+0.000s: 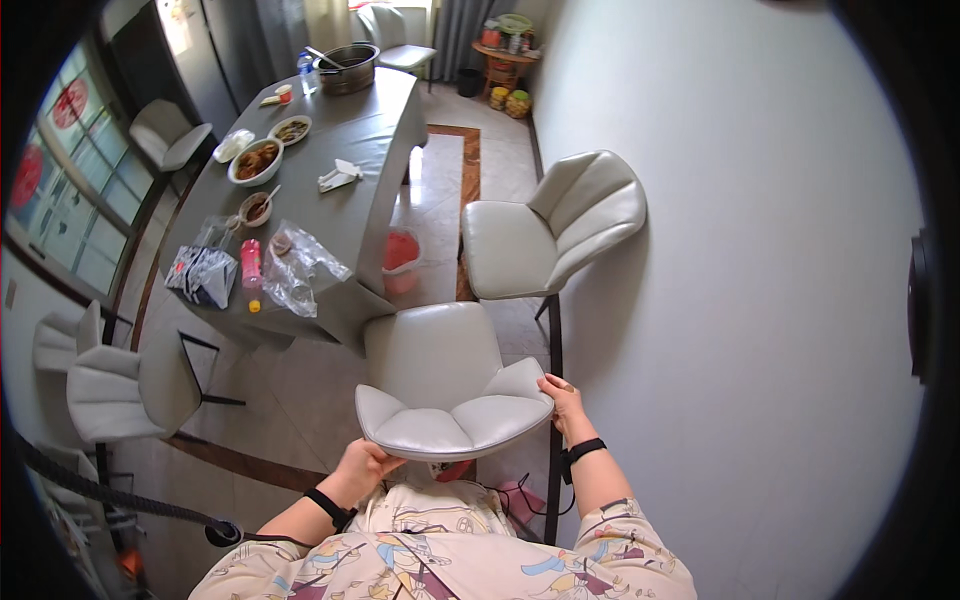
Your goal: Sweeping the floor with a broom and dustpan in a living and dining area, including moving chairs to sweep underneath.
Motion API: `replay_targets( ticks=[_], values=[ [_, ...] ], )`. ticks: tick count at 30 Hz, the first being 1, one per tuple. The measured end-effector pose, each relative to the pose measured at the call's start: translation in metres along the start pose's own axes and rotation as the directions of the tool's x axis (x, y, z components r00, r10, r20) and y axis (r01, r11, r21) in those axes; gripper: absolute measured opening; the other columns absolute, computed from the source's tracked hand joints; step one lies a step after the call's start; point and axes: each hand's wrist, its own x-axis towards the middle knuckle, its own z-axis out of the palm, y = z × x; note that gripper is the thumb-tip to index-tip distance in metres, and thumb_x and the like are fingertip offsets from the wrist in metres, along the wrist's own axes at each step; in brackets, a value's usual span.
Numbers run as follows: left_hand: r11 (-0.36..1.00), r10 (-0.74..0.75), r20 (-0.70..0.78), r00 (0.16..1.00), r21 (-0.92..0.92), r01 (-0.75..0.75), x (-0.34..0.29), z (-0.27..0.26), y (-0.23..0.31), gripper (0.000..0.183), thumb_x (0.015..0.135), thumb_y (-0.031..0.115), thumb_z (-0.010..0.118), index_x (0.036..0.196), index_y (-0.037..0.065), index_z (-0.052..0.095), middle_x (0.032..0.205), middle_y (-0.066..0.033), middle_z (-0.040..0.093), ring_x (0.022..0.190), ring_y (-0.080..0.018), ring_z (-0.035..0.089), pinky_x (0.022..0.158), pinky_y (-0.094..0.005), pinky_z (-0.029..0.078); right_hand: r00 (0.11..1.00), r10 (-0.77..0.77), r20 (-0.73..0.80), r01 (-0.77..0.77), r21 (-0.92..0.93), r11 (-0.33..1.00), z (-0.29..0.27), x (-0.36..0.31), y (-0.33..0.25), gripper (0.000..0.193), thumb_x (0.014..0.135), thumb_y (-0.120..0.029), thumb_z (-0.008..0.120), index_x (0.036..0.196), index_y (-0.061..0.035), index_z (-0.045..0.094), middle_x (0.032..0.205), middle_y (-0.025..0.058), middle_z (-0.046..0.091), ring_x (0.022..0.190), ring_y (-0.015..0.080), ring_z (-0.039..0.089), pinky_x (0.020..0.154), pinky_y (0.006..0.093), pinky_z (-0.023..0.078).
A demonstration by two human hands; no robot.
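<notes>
both hands are on the grey padded chair at the near end of the table, its seat toward the table and its backrest toward the person. the left hand is closed on the lower left part of the backrest's rim, and the right hand grips the rim's right corner (part of the left fingers is hidden under the edge). the seat's front comes up close to the hanging cloth at the table's near right corner; i cannot tell whether they touch, nor whether the legs, out of sight, bear on the floor.

the step in hand looks to be guiding this chair by its back at the table's end. a next move would, i judge, call for an even pull or push from both hands, so that the chair does not twist, and some care for what lies around: a second grey chair to the right of the table, and a reddish bucket just beside the table's right side. on the table's near end lie a clear plastic bag and a pink bottle (a snagged cloth could disturb them).
</notes>
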Motion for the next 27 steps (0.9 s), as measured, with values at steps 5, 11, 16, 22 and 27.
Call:
replay_targets(
  ticks=[5,11,16,22,27],
  values=[
    [0.930,-0.319,-0.205,0.925,-0.256,0.264,0.009,0.030,0.002,0.044,0.090,0.007,0.054,0.126,-0.007,0.034,0.123,-0.0206,0.046,0.115,-0.0339,0.050,0.091,-0.0512,0.050,0.997,0.041,0.064,-0.032,-0.139,0.990,-0.001,-0.011,-0.010,0.058,0.073,-0.015,0.077,0.124,-0.0024,0.053,0.091,0.0051,0.063,0.052,0.0057,0.050,0.035,0.0210,0.025],
    [0.948,-0.310,-0.396,0.865,-0.195,0.250,0.021,0.025,-0.038,0.038,0.089,0.009,0.057,0.118,-0.010,0.040,0.114,-0.0197,0.051,0.098,-0.0305,0.060,0.085,-0.0428,0.055,0.992,-0.024,0.126,0.051,-0.211,0.976,-0.027,0.011,0.007,0.055,0.072,-0.006,0.071,0.124,-0.0018,0.054,0.084,0.0050,0.064,0.045,0.0058,0.046,0.035,0.0204,0.025],
    [0.983,-0.186,-0.452,0.872,-0.090,0.162,-0.001,0.018,-0.010,0.034,0.087,0.009,0.059,0.112,-0.011,0.047,0.108,-0.0203,0.055,0.095,-0.0283,0.061,0.083,-0.0397,0.055,0.986,-0.065,0.154,0.083,-0.115,0.990,-0.002,-0.012,0.004,0.047,0.073,-0.002,0.065,0.119,-0.0035,0.059,0.077,0.0031,0.064,0.043,0.0049,0.042,0.035,0.0193,0.024],
    [0.986,-0.156,-0.466,0.871,-0.023,0.164,-0.047,-0.014,0.016,0.038,0.086,0.012,0.057,0.114,-0.012,0.046,0.106,-0.0206,0.057,0.095,-0.0322,0.062,0.083,-0.0432,0.055,0.957,-0.141,0.253,0.176,-0.119,0.977,0.034,-0.039,0.026,0.013,0.074,-0.005,0.063,0.085,-0.0028,0.069,0.072,0.0010,0.062,0.055,0.0072,0.051,0.042,0.0207,0.032],
    [0.996,-0.041,-0.557,0.829,-0.089,-0.010,-0.068,-0.075,0.020,0.037,0.083,0.011,0.059,0.110,-0.012,0.048,0.104,-0.0217,0.057,0.091,-0.0320,0.062,0.078,-0.0435,0.056,0.949,-0.105,0.297,0.167,-0.190,0.967,0.094,-0.074,0.041,0.013,0.075,-0.003,0.061,0.085,-0.0021,0.069,0.072,0.0019,0.062,0.057,0.0084,0.054,0.044,0.0203,0.036]
  ],
)
